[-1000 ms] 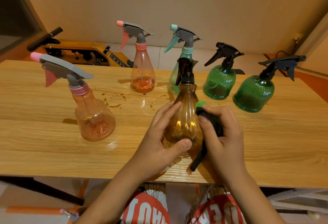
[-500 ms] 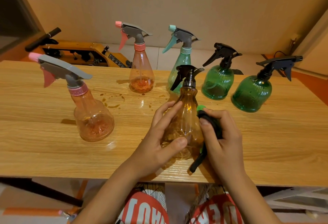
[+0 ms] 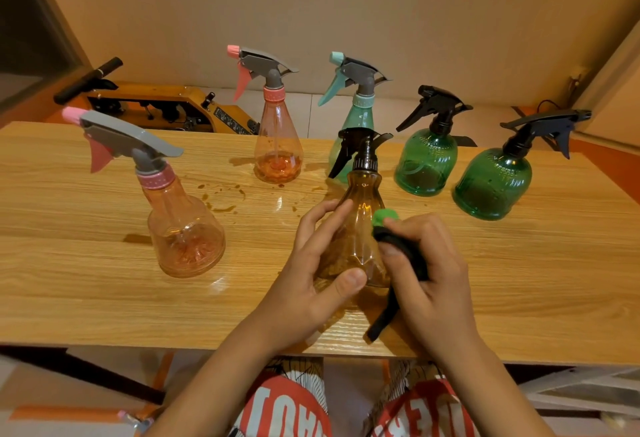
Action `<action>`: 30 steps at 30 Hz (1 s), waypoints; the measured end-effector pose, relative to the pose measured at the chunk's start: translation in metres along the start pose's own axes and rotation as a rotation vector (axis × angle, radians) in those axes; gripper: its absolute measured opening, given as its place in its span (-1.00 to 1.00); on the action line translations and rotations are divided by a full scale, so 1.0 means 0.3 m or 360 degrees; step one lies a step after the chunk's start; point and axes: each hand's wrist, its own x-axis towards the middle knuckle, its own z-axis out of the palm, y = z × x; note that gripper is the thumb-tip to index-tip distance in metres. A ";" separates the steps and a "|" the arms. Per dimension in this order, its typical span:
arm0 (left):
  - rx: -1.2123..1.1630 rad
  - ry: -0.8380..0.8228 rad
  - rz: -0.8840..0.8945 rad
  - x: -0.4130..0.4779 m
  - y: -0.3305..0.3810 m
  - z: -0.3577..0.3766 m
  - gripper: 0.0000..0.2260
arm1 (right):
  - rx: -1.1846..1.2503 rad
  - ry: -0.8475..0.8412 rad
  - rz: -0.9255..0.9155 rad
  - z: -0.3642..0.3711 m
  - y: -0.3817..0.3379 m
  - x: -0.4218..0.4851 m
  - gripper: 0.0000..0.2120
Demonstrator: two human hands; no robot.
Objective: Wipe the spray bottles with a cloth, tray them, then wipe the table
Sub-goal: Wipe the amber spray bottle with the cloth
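Note:
An amber spray bottle [image 3: 360, 208] with a black trigger head stands near the table's front edge. My left hand [image 3: 311, 280] grips its lower body, thumb across the front. My right hand [image 3: 429, 273] holds a black and green cloth [image 3: 401, 246] pressed against the bottle's right side; a black strip of it hangs down to the table. Around them stand a pink bottle [image 3: 180, 228] at the left, another pink bottle [image 3: 277, 145] at the back, a teal bottle [image 3: 356, 117] behind the amber one, and two green bottles [image 3: 426, 162] [image 3: 491, 183] at the right.
The wooden table [image 3: 86, 280] has wet brown spots [image 3: 221, 197] between the two pink bottles. Behind the table sits a yellow machine [image 3: 166, 107] with a black handle. No tray is in view. My knees in red-and-white cloth show below the front edge.
The amber bottle has turned in my left hand, its trigger head swinging from facing me toward the left. My right hand stayed against the bottle's right side with the cloth.

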 end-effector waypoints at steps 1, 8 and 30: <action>0.0000 0.0009 0.0000 0.000 0.000 -0.003 -0.29 | -0.0003 -0.0052 -0.0071 0.000 -0.006 -0.009 -0.78; 0.0006 -0.0026 -0.0008 0.001 0.002 0.008 -0.28 | 0.0022 -0.0002 0.0140 -0.012 0.011 0.023 -0.83; 0.0022 -0.0033 -0.0079 -0.005 0.003 -0.005 -0.16 | 0.0223 -0.0044 0.0239 -0.022 0.022 0.009 -0.75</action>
